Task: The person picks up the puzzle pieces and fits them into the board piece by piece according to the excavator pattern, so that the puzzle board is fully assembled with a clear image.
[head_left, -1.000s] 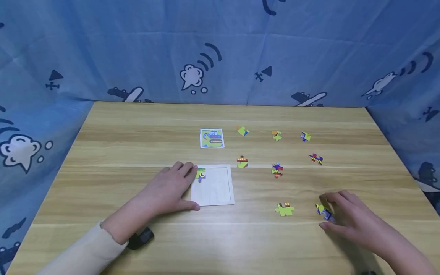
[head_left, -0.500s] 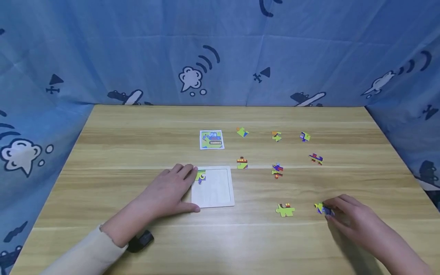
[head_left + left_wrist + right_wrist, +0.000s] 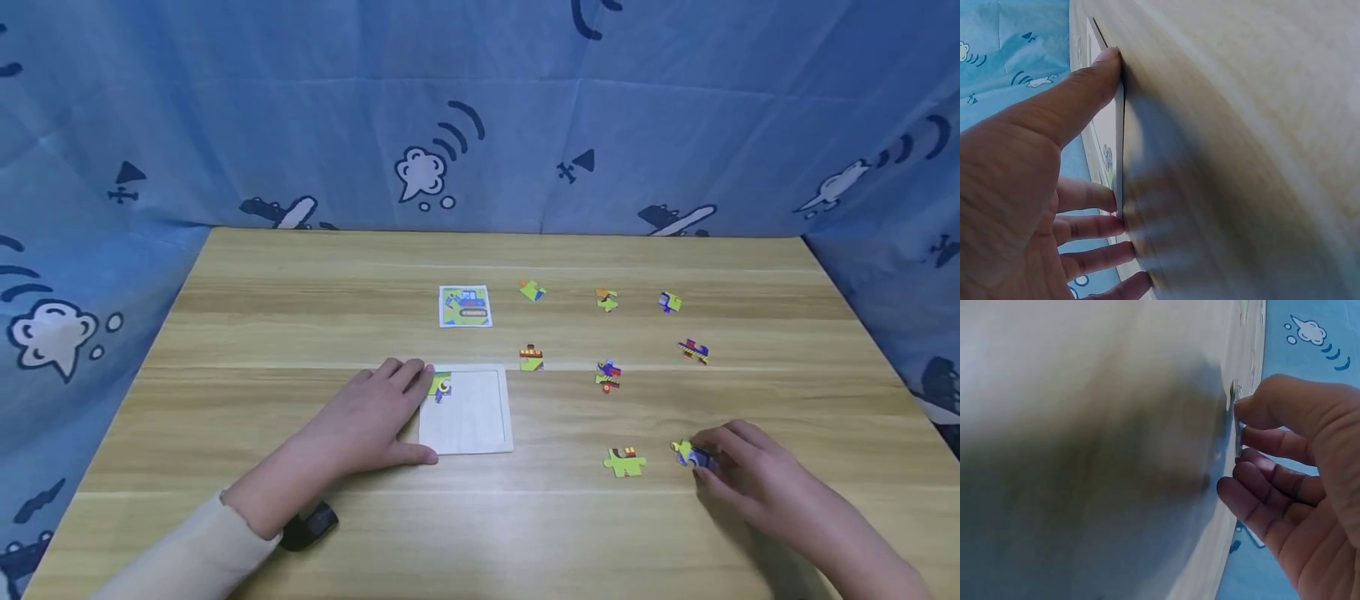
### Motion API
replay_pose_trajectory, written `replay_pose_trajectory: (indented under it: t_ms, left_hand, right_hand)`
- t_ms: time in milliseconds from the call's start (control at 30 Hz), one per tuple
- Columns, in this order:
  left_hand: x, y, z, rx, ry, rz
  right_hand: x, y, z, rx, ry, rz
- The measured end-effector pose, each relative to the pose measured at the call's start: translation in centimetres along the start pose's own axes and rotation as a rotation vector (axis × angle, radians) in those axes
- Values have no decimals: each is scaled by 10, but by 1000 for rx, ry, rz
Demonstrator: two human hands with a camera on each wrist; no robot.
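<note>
A square white puzzle tray (image 3: 468, 417) lies on the table, with one green puzzle piece (image 3: 441, 385) set in its upper left corner. My left hand (image 3: 375, 414) rests along the tray's left side; in the left wrist view the thumb (image 3: 1099, 74) and the spread fingers touch its edge. At the right, my right hand (image 3: 757, 471) pinches a green and blue puzzle piece (image 3: 684, 452) between thumb and fingers. In the right wrist view that piece shows edge-on as a thin plate (image 3: 1239, 434), partly hidden by the thumb, with the other fingers loosely curled beneath.
A picture card (image 3: 465, 307) of a digger lies behind the tray. Several loose pieces are spread right of it, such as a green piece (image 3: 625, 462), a red-topped piece (image 3: 532, 358) and a striped piece (image 3: 693, 351). A blue curtain (image 3: 480, 108) hangs at the table's back.
My right hand has closed thumb and fingers on the green and blue piece and moved it slightly left, toward the green piece. The left hand stays at the tray.
</note>
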State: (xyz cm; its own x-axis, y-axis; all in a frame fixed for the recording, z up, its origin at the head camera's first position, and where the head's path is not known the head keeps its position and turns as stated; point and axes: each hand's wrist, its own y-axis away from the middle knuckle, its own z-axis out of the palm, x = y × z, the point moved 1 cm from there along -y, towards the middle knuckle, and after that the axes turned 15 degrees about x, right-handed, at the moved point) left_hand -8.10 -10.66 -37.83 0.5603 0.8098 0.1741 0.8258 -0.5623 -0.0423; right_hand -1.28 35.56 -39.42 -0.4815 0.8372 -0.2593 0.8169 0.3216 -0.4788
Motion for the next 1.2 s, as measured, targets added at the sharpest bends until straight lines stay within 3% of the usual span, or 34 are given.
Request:
replay_pose_trajectory:
  t_ms: [133,467,567,867,1000,1200]
  left_hand:
    - [1,0,1,-1,10,0]
    - [3,1,2,14,17,-1]
    - [4,1,3,20,19,-1]
    - [2,1,3,17,28,-17]
    - [1,0,2,7,28,-16]
    - [-1,0,1,4,28,-19]
  right_hand:
    - [-6,-9,-2,-12,12,-13]
    - [-21,-43,5,21,-22,-177]
    - [-30,-52,10,11,-28,-191]
    - [-72,-93,29,-162,-116,-76]
    - [-85,-111,42,-200,-147,-94]
    - [-104,-137,69,-218,-179,-185]
